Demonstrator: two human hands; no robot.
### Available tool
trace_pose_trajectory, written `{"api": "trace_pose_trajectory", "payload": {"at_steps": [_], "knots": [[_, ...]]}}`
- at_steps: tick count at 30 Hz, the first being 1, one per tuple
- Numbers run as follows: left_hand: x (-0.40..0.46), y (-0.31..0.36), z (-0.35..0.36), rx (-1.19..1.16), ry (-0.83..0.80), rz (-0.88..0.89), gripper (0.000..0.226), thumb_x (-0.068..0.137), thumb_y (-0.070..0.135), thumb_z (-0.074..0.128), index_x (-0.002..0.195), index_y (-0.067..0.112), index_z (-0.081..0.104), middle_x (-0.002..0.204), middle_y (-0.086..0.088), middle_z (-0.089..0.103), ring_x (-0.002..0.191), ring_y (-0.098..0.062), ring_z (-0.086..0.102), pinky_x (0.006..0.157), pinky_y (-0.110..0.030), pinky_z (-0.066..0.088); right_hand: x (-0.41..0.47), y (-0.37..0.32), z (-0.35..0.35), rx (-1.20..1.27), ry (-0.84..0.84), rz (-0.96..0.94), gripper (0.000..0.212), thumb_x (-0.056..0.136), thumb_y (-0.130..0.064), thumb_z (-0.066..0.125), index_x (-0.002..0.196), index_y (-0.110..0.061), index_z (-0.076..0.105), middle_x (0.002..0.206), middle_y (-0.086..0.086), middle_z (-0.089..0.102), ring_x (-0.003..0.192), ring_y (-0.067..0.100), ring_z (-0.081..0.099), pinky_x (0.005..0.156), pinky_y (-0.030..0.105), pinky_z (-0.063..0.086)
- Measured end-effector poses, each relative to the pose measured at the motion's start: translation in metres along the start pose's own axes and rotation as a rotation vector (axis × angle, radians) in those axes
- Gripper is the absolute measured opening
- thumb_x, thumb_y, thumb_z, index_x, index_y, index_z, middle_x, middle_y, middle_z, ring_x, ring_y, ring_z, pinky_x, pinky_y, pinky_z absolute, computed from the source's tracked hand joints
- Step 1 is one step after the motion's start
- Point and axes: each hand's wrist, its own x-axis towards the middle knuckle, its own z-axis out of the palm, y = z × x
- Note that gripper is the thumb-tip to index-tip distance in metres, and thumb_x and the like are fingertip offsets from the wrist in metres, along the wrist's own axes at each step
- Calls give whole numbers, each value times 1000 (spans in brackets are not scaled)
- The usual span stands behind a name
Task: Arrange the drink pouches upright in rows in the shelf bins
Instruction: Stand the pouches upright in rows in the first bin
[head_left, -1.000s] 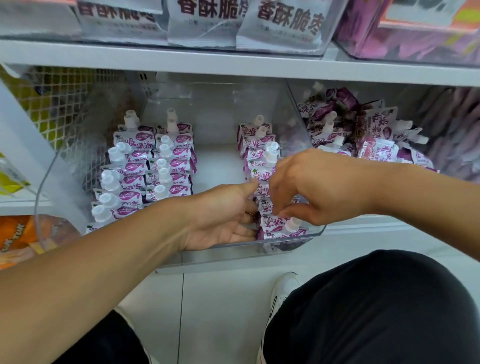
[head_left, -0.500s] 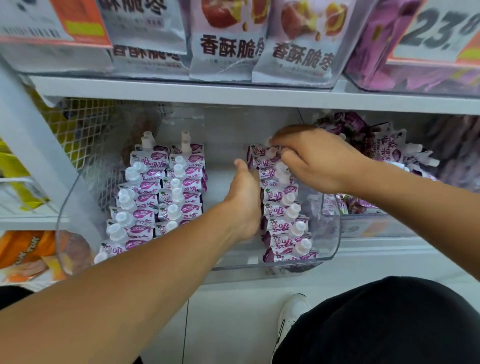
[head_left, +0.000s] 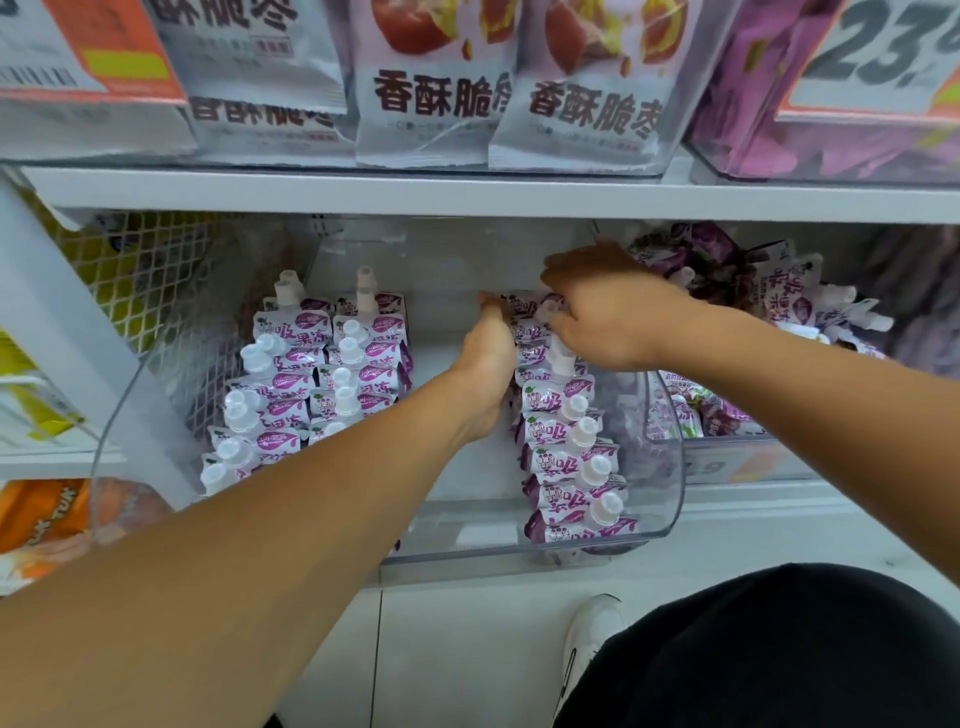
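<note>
Pouches (head_left: 563, 457) — stood in rows inside clear bin (head_left: 670, 467) | left hand (head_left: 485, 364) laid flat against right row's side | right hand (head_left: 605, 312) curled over rear pouches — grip cannot be told

1. grey-white snack bags (head_left: 576, 104) with bold dark characters and fruit pictures stand in a row on the upper shelf, above the fingers.
2. an orange-and-white price card (head_left: 88, 57) hangs at the upper left, far left of the fingers.
3. a price card with large grey numerals (head_left: 878, 57) sits at the upper right, fronting a bin of purple packets (head_left: 748, 124).
4. the white shelf board (head_left: 363, 195) runs across just above the fingers.
5. a white wire mesh panel (head_left: 140, 275) stands well left of the fingers, yellow packs behind it.
6. an orange bag (head_left: 36, 519) lies low at the far left.
7. a white shoe (head_left: 589, 639) and a black-clad leg (head_left: 779, 649) show below the fingers, over the pale floor.
</note>
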Motion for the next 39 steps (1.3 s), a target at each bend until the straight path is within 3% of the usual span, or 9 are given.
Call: {"api": "trace_pose_trajectory", "payload": {"at_steps": [2, 6, 9, 13, 18, 24, 27, 30, 39], "knots": [[7, -4, -3, 4, -47, -16, 72, 99, 64, 8, 144, 24, 47, 133, 8, 59, 111, -8, 59, 95, -24, 42, 0, 0, 1, 36, 12, 18, 26, 94, -27, 44, 91, -7, 61, 100, 14, 63, 99, 35, 58, 95, 36, 35], [4, -2, -5, -54, -138, -40, 69, 101, 61, 3, 143, 27, 46, 119, 16, 60, 88, 9, 56, 56, -16, 49, 2, 4, 3, 135, 0, 47, 29, 91, -23, 45, 102, -3, 63, 102, 18, 66, 101, 37, 58, 93, 32, 41], [10, -1, -5, -37, -121, -54, 75, 99, 64, 4, 144, 22, 46, 121, 12, 60, 104, -7, 63, 75, -20, 47, -1, 3, 0, 91, -35, 48, 36, 93, -23, 43, 120, -4, 59, 110, 18, 65, 107, 36, 56, 105, 33, 32], [11, -3, -4, 218, -65, -25, 70, 100, 60, 3, 157, 22, 21, 161, -2, 25, 149, -20, 23, 119, -34, 15, -3, -3, -1, -66, -23, 3, 34, 94, -27, 39, 117, -12, 59, 114, 10, 62, 112, 29, 54, 108, 40, 30], [11, -8, -5, 504, -107, 31, 68, 99, 63, 3, 158, 30, 11, 163, -3, 20, 150, -25, 20, 121, -40, 12, 2, 0, 4, 8, -10, 56, 39, 91, -30, 40, 109, -9, 66, 115, 14, 66, 111, 33, 56, 107, 38, 33], [22, -13, -7, 150, 58, -25, 51, 106, 39, 26, 140, 7, 47, 133, 4, 51, 130, -24, 48, 103, -28, 35, -4, -1, 3, -59, -32, 28, 31, 92, -22, 41, 110, -9, 64, 120, 11, 61, 116, 33, 54, 108, 40, 31], [21, -16, 0, 74, -103, -42, 56, 105, 49, 18, 114, 17, 64, 112, -4, 71, 104, -18, 65, 95, -33, 50, -5, -2, 1, 255, 14, 134, 41, 95, -17, 42, 132, -8, 56, 141, 13, 53, 131, 30, 45, 115, 33, 28], [18, -19, 0, 59, -180, -18, 70, 97, 65, 14, 129, 24, 60, 125, 0, 68, 117, -17, 62, 109, -39, 42, -6, -3, -1, 508, 53, 201, 46, 96, -20, 41, 141, -18, 52, 148, 3, 48, 137, 22, 41, 113, 28, 31], [-15, 7, -25, 229, -273, -145, 47, 107, 32, 33, 151, 16, 34, 157, 3, 34, 144, -12, 30, 117, -30, 21, -29, -19, -19, -148, -267, -143, 38, 100, -42, 29, 110, -21, 58, 116, 3, 63, 107, 25, 59, 100, 41, 42]]}}
